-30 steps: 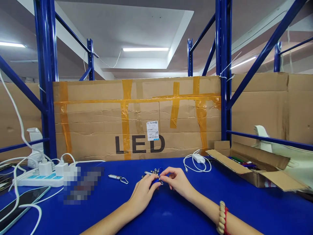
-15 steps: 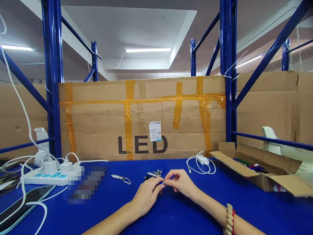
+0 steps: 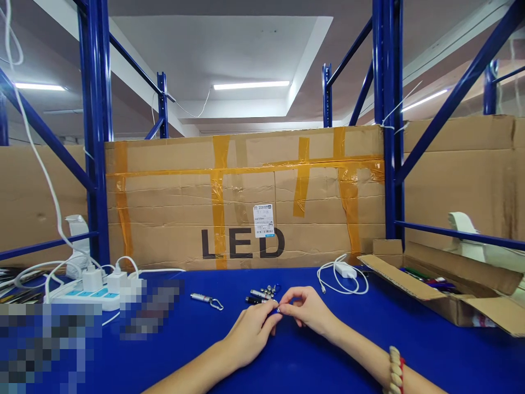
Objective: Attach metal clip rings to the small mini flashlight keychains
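My left hand [image 3: 253,331] and my right hand [image 3: 309,311] meet over the blue tabletop, fingertips pinched together. Between them shows a tiny shiny metal piece [image 3: 278,310], too small and too covered to name. Just behind the fingers lie a silver tube [image 3: 260,294] and a black tube [image 3: 253,300], partly hidden by my left hand. Several small round silver pieces [image 3: 269,289] sit beside them. Further left rests a slim silver keychain torch [image 3: 200,297] with a carabiner clip [image 3: 216,304].
A white power strip [image 3: 88,299] with plugged-in chargers and loose cables stands at the left. At the right are a coiled white cable with adapter [image 3: 345,270] and an open cardboard box [image 3: 453,309] holding pens. A large carton [image 3: 241,191] closes off the back between blue posts [image 3: 394,164].
The whole view has shifted a little to the left, so things appear slightly further right. Both hands stay together at the same small piece, with only slight finger movement.
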Demonstrator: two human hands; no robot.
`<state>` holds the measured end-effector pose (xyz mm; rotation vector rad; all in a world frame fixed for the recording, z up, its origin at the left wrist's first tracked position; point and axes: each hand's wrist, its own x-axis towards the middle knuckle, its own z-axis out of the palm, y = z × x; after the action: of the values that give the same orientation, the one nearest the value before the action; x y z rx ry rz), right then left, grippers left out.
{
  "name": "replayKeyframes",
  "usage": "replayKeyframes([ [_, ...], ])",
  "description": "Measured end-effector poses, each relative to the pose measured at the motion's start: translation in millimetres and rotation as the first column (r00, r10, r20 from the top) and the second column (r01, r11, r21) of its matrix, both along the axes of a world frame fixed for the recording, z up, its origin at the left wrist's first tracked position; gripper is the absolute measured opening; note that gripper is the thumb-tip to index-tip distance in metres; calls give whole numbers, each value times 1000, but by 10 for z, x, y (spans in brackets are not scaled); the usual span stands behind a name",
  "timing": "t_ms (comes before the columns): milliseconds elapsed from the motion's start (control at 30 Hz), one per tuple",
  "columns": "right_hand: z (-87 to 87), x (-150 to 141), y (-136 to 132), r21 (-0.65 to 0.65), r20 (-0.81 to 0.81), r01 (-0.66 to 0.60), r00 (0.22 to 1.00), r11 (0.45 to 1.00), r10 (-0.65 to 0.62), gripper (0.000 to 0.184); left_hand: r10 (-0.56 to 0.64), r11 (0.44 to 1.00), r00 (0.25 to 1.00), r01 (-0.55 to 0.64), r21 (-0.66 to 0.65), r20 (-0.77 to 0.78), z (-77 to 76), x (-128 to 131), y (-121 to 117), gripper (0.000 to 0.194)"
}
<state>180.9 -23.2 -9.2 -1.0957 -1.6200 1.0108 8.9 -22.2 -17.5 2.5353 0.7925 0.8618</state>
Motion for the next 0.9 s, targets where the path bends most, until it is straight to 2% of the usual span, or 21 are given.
replayKeyframes([
  [467, -38, 50, 23, 18, 27, -54, 998, 998, 53, 43, 9, 1000, 999, -9, -6, -38, 39, -14, -33, 15],
  [900, 12, 29, -2, -10, 56, -25, 998, 1000, 26, 46, -5, 1000, 999, 6, 16, -50, 42, -16, -37, 16],
])
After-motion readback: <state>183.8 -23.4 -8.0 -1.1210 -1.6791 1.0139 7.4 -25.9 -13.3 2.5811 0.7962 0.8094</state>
